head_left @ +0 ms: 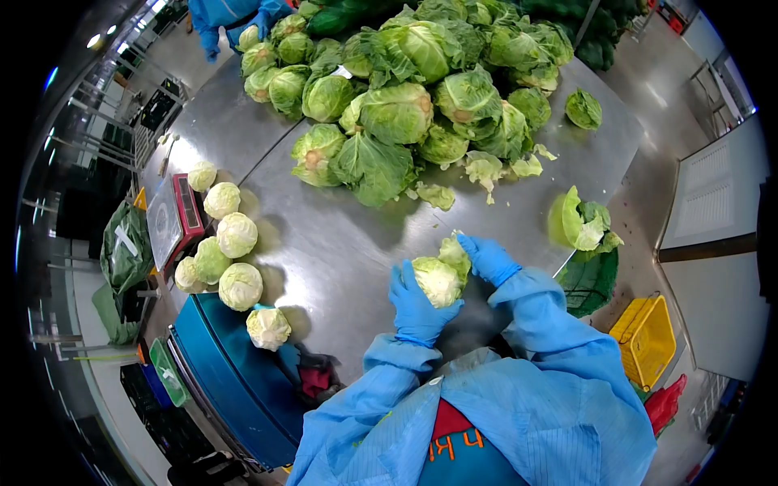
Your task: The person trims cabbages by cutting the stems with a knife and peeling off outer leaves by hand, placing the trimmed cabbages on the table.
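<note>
A pale, mostly stripped cabbage (435, 282) is between my hands, just above or on the metal table. My left hand (419, 309), in a blue glove, wraps round its left and lower side. At the cabbage's upper right, my right hand (491, 259), also gloved in blue, pinches the edge of a greener outer leaf (455, 254) that still lies against the head. Part of the right fingers' grip is hidden by the leaf. To the left stands a curved row of pale trimmed cabbages (237, 235).
A big pile of green untrimmed cabbages (395, 113) covers the far side of the metal table (324, 251). A red scale (188, 211) stands at the left edge. Loose leaves (585, 223) hang at the right edge over a green basket (590, 283). A yellow crate (646, 340) stands beyond. Another person's blue sleeve (223, 12) shows at top left.
</note>
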The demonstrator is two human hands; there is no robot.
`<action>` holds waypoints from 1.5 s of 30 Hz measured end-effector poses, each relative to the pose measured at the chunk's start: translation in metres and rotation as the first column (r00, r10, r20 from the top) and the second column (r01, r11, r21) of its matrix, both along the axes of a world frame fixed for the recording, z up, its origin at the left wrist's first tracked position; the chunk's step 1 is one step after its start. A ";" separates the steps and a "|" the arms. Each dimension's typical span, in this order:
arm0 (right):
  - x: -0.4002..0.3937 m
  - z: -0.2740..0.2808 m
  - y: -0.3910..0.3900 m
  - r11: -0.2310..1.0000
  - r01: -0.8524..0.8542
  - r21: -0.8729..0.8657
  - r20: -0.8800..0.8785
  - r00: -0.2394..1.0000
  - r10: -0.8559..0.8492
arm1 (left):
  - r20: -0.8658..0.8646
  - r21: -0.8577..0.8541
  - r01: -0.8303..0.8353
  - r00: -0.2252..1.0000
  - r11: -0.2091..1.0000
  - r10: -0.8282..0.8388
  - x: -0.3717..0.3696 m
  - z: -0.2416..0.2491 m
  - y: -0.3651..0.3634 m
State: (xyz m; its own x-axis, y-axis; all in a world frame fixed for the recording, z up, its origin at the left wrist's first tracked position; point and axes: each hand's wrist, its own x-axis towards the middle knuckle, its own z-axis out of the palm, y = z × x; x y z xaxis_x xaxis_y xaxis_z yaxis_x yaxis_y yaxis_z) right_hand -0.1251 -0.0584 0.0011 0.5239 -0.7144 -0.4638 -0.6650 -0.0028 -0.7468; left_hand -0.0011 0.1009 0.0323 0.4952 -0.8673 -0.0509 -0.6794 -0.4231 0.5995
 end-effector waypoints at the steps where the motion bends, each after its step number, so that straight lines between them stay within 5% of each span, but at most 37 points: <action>1: 0.001 0.021 -0.003 0.986 0.031 0.164 -0.050 0.998 -0.023 | -0.012 -0.050 0.006 1.000 0.999 -0.007 0.003 -0.007 0.005; 2: 0.000 0.024 -0.003 0.976 0.011 0.217 -0.035 0.999 -0.004 | -0.028 -0.095 0.011 1.000 0.995 -0.014 0.005 -0.015 0.010; 5: 0.001 -0.025 0.016 0.996 0.088 -0.028 0.204 0.976 -0.081 | -0.144 -0.236 0.036 0.987 0.971 -0.071 0.018 -0.031 0.018; 8: -0.005 -0.004 0.012 0.919 0.332 0.212 0.051 0.935 -0.350 | -0.337 -0.366 0.076 0.919 0.928 -0.207 0.042 -0.054 0.037; 12: -0.102 -0.092 -0.017 0.869 0.461 -0.180 0.149 0.886 -0.439 | -0.737 -0.449 -0.165 0.625 0.878 -0.259 0.052 -0.052 0.062; 14: -0.148 -0.074 -0.030 0.813 0.484 -0.324 0.083 0.871 -0.485 | -0.778 -0.447 -0.206 0.569 0.870 -0.265 0.059 -0.059 0.076; 16: -0.142 0.004 -0.022 0.812 0.348 -0.469 -0.260 0.824 -0.504 | -0.873 -0.366 -0.268 0.432 0.891 -0.229 0.048 -0.030 0.072; 17: -0.132 0.027 -0.017 0.809 0.266 -0.525 -0.415 0.749 -0.516 | -0.867 -0.374 -0.271 0.443 0.887 -0.230 0.043 -0.028 0.070; 20: -0.092 0.008 0.017 0.835 0.247 -0.492 -0.032 0.953 -0.301 | -0.732 -0.484 -0.225 0.633 0.846 -0.251 0.025 -0.041 0.067; 23: -0.018 0.038 0.072 0.990 0.095 -0.103 0.164 0.983 -0.078 | -0.080 -0.354 0.056 0.993 0.934 -0.090 0.012 -0.014 0.054; 25: 0.005 0.058 0.081 0.989 -0.136 -0.057 -0.006 0.991 0.135 | 0.032 -0.286 0.093 0.996 0.954 -0.088 0.001 -0.019 0.049; 31: 0.011 0.054 0.071 0.985 -0.172 0.001 -0.048 0.984 0.172 | 0.031 -0.133 0.076 0.997 0.988 -0.073 -0.009 -0.014 0.040; 36: 0.023 0.063 0.072 0.835 -0.367 -0.410 -0.206 0.929 0.307 | 0.095 0.051 0.076 0.992 0.996 -0.080 -0.014 -0.012 0.023; 40: 0.020 0.061 0.067 0.741 -0.412 -0.530 -0.225 0.911 0.346 | 0.116 0.214 0.029 0.992 0.976 -0.055 -0.020 -0.011 0.013; 45: 0.000 0.019 0.021 0.641 -0.211 -0.738 -0.164 0.977 0.133 | 0.111 0.142 0.113 0.985 0.983 -0.129 -0.012 0.010 0.017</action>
